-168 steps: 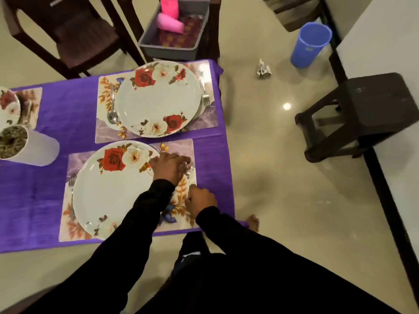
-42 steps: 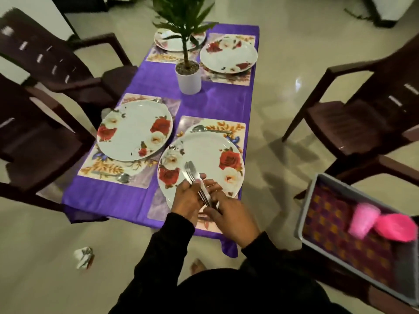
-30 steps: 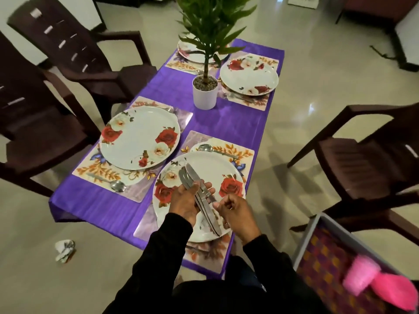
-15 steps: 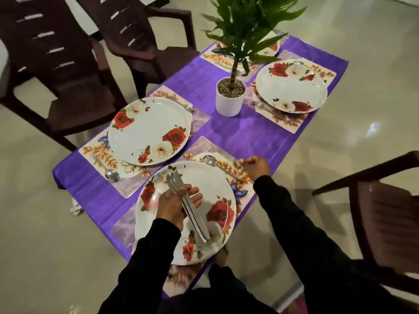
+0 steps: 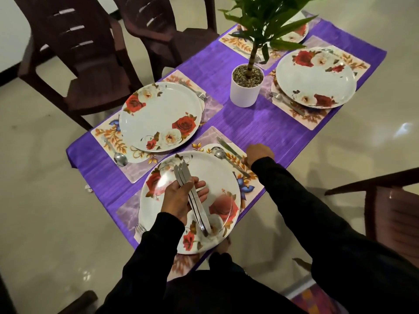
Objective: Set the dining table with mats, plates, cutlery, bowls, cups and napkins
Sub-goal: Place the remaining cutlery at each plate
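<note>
Far plate (image 5: 294, 34): largely hidden behind the potted plant (image 5: 247, 87). Fork (image 5: 139, 228): only the tines are seen past the nearest plate (image 5: 217, 180). Table knives (image 5: 192, 196): a plain steel bundle, gripped by the left hand (image 5: 179, 198) above that plate. Single knife (image 5: 229, 149): laid beside the spoon (image 5: 223, 156) on the floral mat (image 5: 247, 189), its handle end pinched by the curled right hand (image 5: 259, 154).

no readable text, labels, brands or numbers anywhere
</note>
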